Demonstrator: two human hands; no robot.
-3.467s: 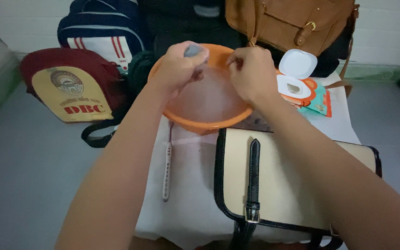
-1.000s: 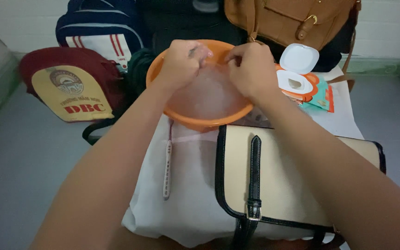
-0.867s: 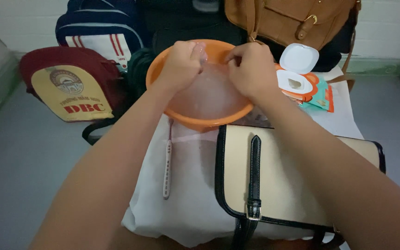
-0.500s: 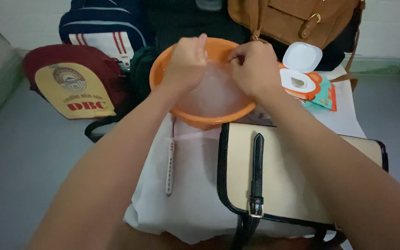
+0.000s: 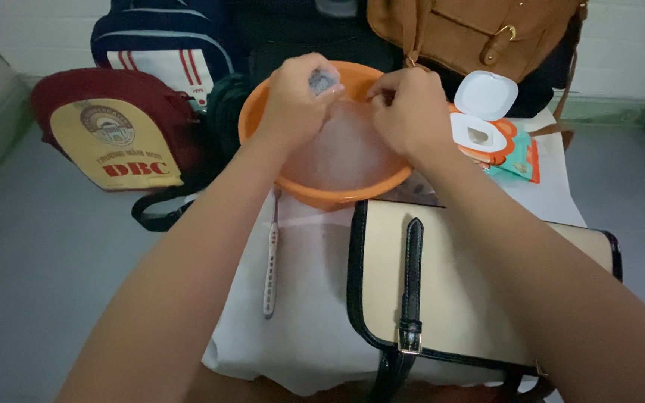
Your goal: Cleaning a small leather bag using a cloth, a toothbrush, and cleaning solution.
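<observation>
Orange plastic rings a basin (image 5: 263, 112) of sudsy water at the far middle of a white cloth (image 5: 315, 313), where a person's two bare hands meet. The left hand (image 5: 296, 101) is curled shut over a small grey wad (image 5: 325, 78), seemingly a rag, held above the basin's far rim. The right hand (image 5: 404, 108) is also closed, fingers pinched together just right of the left; what it grips cannot be told. Near the viewer, a cream handbag (image 5: 479, 291) with black trim and a black strap lies flat on the cloth, its far edge touching the basin. A white toothbrush (image 5: 270, 261) lies on the cloth to the left of the handbag. Right of the basin sits a wipes pack (image 5: 498, 142) with its white lid flipped up. A maroon backpack (image 5: 113, 134) rests at far left, a navy backpack (image 5: 162, 45) beyond it, and a tan leather bag (image 5: 472, 33) at far right.
</observation>
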